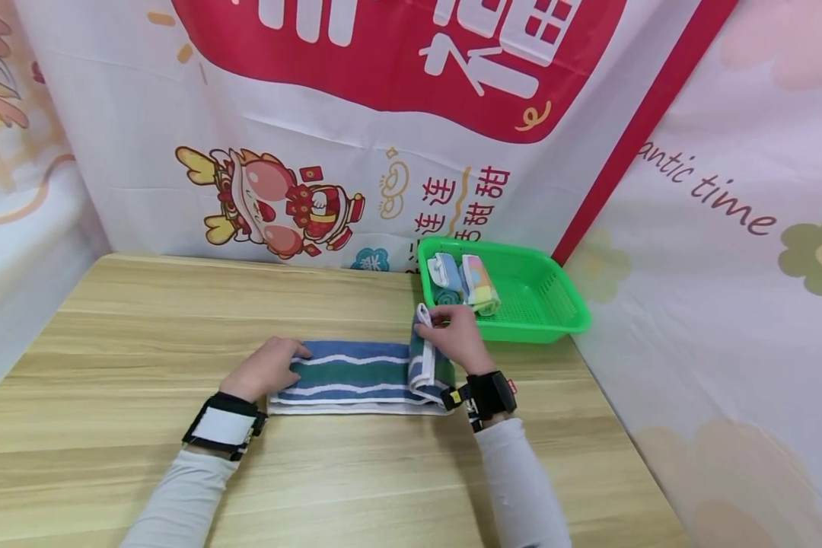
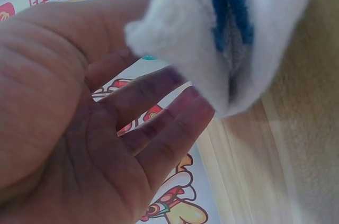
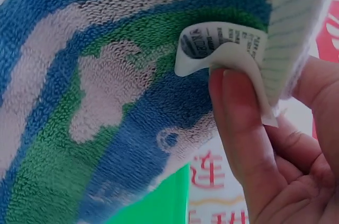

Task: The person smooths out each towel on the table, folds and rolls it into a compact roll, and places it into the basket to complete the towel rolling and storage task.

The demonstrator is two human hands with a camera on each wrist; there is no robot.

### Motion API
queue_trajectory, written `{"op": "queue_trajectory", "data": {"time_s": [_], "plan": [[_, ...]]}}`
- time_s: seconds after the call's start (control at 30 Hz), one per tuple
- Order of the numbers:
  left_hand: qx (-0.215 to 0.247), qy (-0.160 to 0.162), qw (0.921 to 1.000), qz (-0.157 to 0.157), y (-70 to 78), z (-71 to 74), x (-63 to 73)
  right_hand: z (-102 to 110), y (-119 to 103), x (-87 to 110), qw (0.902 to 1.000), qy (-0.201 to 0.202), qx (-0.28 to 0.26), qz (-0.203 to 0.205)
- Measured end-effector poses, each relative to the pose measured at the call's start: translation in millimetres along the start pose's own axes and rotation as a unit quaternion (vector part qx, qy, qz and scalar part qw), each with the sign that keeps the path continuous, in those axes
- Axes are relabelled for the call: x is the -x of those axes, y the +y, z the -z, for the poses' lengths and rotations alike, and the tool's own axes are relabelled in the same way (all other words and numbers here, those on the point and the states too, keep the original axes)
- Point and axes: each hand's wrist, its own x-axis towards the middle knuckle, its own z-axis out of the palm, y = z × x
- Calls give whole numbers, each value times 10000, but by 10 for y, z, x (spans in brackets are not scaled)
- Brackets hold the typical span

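Note:
A blue, green and white striped towel (image 1: 356, 373) lies folded into a long strip on the table, its right end folded up and over. My right hand (image 1: 457, 335) pinches the raised end between thumb and fingers. In the right wrist view, the fingers (image 3: 246, 123) grip beside a white care label (image 3: 212, 44) at the towel's pale hem. At the opposite end, my left hand (image 1: 263, 369) rests on the towel with fingers extended. The left wrist view shows its palm and the white folded towel edge (image 2: 180, 38), which hides the fingertips.
A green plastic basket (image 1: 548, 320) stands behind the right hand, near the back wall. Several rolled or folded cloths (image 1: 479, 281) sit in its left part. Printed cloth hangings (image 1: 144, 152) rise along the back and sides of the wooden table (image 1: 109, 365).

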Motion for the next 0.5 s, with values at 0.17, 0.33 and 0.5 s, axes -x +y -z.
{"op": "queue_trajectory", "data": {"time_s": [0.17,0.33,0.5], "plan": [[46,-12,10000,25,-14,-2,22,-255,-138,-82,9995,-113,-251,120],[82,22,10000,14,-36,7,29,-509,-262,-136,9981,-49,-554,259],[158,118,9998,-14,-47,10,22,-714,-429,-166,9970,-19,-702,331]]}}
